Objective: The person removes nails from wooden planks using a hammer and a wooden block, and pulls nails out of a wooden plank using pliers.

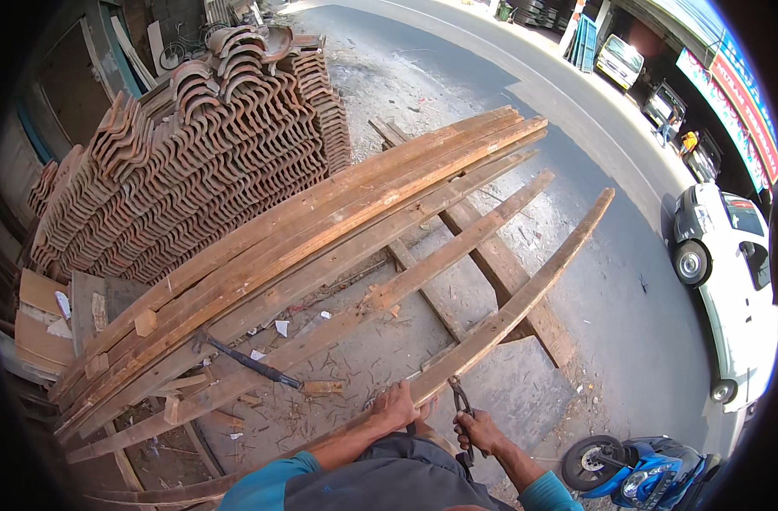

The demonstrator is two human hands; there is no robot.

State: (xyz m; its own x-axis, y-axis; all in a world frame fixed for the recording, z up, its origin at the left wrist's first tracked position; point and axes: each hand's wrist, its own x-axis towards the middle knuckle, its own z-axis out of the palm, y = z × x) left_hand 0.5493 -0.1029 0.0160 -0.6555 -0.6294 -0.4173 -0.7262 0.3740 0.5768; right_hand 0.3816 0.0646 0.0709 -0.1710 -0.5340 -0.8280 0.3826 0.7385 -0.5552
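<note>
My right hand [481, 432] is closed around the handles of a pair of pincers [459, 397]. The jaws meet the near edge of a long wooden beam [525, 302]; whether a nail sits between them is too small to see. On the same beam, left of the pincers, my left hand [395, 405] grips the near edge, its fingertips partly hidden. A dark-handled hammer [251, 364] lies to the left across the gap between two beams. Beyond it, another single beam [346, 313] runs roughly alongside mine.
Several more beams [321, 213] lie side by side farther off, resting on crosspieces [508, 268]. Behind them rises a tall stack of clay roof tiles [210, 162]. Nails and wood scraps litter the ground. A blue motorcycle [640, 477] and a white vehicle [729, 289] stand at right.
</note>
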